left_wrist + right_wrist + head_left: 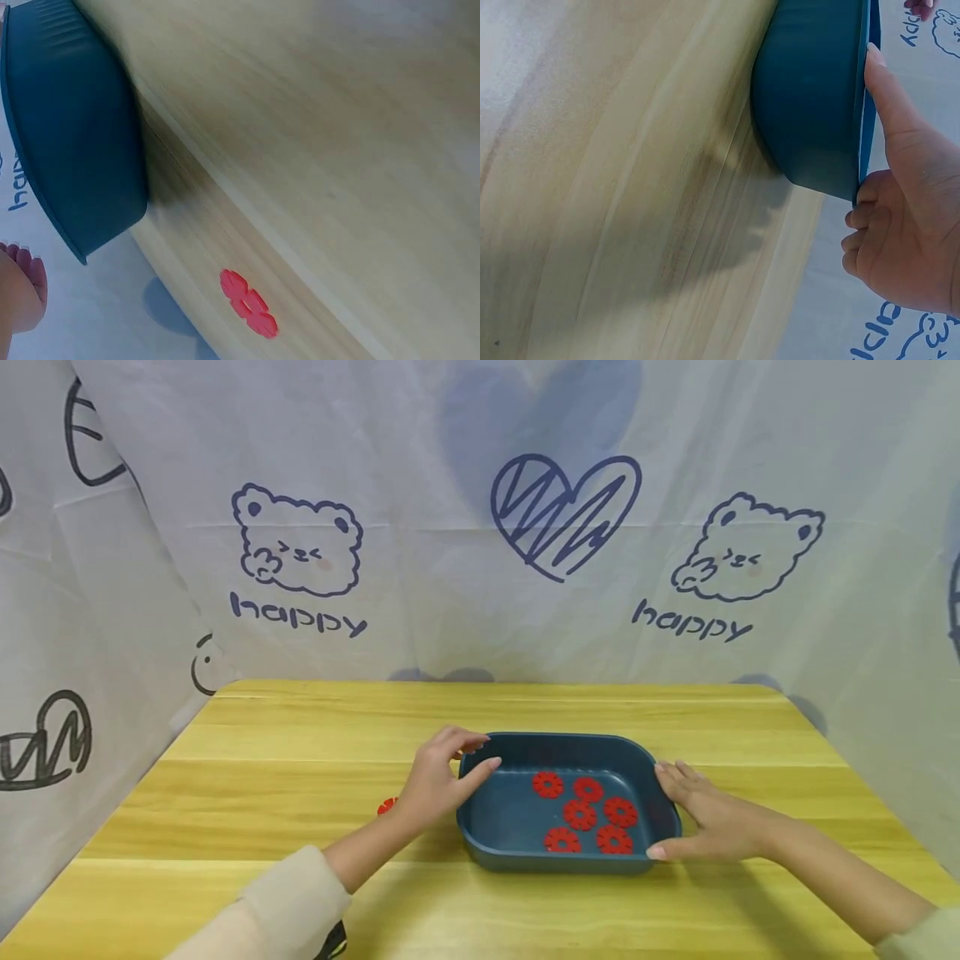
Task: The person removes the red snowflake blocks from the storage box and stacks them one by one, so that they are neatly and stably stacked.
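Observation:
A dark blue rectangular basin (555, 863) sits on the table, with several red notched plastic discs (580, 815) lying flat inside, mostly toward its right half. My right hand (712, 820) holds the basin's right end. In the right wrist view the thumb (889, 94) lies along the rim and the other fingers bend against the corner. Over the basin's left end is my left hand (442, 781), its thumb and fingers loosely spread and nothing visible between them. The left wrist view shows that hand apart from the basin wall (82, 135).
Red plastic pieces (247, 304) lie on the wooden table outside the basin, to its left; in the head view my left forearm partly covers one (387, 806). A white cloth (420, 593) with drawings hangs behind the table. A black object (333, 939) shows beside the left sleeve.

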Demonstrator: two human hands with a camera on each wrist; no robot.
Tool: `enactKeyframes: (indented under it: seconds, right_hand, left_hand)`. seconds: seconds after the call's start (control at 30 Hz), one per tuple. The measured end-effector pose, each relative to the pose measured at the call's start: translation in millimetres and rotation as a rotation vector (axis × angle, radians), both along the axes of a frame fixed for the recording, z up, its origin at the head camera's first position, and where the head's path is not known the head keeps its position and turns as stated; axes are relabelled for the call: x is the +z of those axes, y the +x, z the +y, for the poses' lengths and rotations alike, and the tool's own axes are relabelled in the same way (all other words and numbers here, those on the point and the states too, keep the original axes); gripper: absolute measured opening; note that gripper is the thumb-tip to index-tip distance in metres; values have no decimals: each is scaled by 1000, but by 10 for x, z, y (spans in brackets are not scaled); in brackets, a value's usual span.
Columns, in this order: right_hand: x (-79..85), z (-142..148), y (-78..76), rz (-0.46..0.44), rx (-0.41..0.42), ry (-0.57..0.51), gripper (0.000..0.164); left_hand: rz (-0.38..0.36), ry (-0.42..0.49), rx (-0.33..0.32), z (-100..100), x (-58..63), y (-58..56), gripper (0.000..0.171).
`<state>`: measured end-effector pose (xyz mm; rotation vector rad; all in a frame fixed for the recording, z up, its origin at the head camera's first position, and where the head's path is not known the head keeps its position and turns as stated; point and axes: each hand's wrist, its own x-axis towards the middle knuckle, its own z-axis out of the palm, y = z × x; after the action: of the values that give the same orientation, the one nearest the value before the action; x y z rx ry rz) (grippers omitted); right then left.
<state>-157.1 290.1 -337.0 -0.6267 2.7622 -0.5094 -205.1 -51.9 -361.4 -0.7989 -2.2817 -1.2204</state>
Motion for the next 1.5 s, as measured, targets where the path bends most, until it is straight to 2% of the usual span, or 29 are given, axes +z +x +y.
enactKeyframes:
  seconds: [0.23, 0.43, 0.7, 0.93, 1.07, 1.27, 1.37, 1.5]
  right_hand:
    - [4, -1, -12, -18, 1, -5, 109]
    - [6, 9, -15, -21, -2, -1, 109]
    - [-21, -5, -4, -35, 6, 1, 109]
    - [-11, 8, -10, -30, 7, -7, 108]
    - [-7, 21, -11, -22, 10, -11, 108]
    - [4, 15, -18, -23, 12, -7, 108]
    - [6, 13, -14, -20, 11, 0, 107]
    - [10, 21, -8, -7, 10, 15, 107]
  left_hand:
    - [-65, -40, -36, 187, 21, -16, 31]
    - [-44, -72, -52, 367, 56, -45, 31]
    - [-28, -145, -49, 484, 13, -72, 31]
    - [-69, -174, -50, 586, -18, -89, 32]
    - [-130, -180, -39, 665, -48, -102, 33]
    - [-331, -307, -22, 751, -140, -135, 36]
    - [-405, -349, -4, 779, -188, -171, 37]
    - [-410, -430, 26, 811, -225, -219, 38]
